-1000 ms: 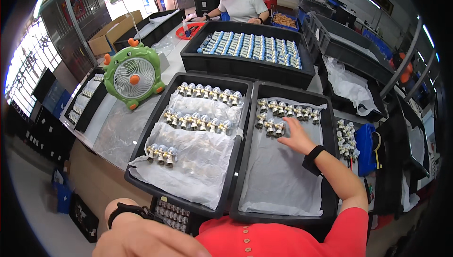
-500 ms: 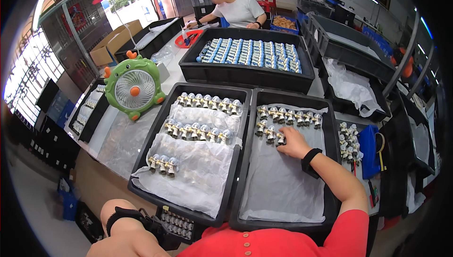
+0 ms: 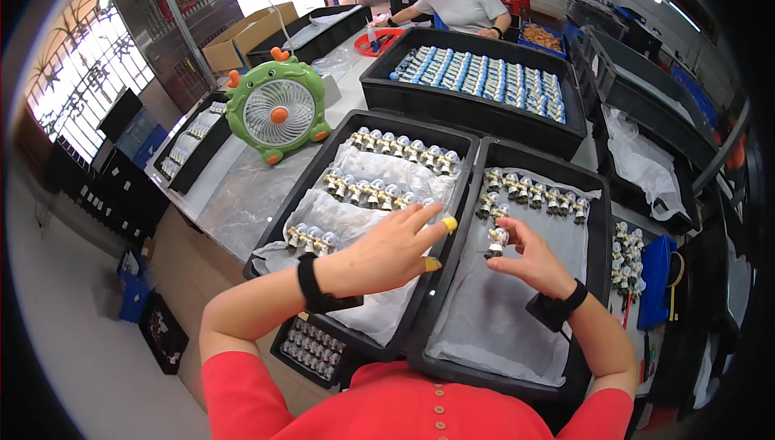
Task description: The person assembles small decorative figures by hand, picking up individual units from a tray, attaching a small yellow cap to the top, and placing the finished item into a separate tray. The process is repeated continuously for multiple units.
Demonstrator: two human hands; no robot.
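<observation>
My right hand pinches a small figurine, white and grey with yellow bits and a dark base, between thumb and fingers. It is over the right black tray, lined with white paper. Along that tray's far end stands a row of similar figurines, with a shorter row starting at its left. Fingers spread, my left hand hovers empty over the left black tray; yellow covers sit on two of its digits. Figurine rows in that tray lie between paper layers, partly hidden by this hand.
A green fan stands left of the trays. Beyond them a large black bin holds blue-and-white figurines. At right lie a heap of figurines and a blue box. A person works across the table.
My left hand has risen from the lower left to above the left tray. My right hand has picked the figurine up from the short row. The whole view has shifted and tilted.
</observation>
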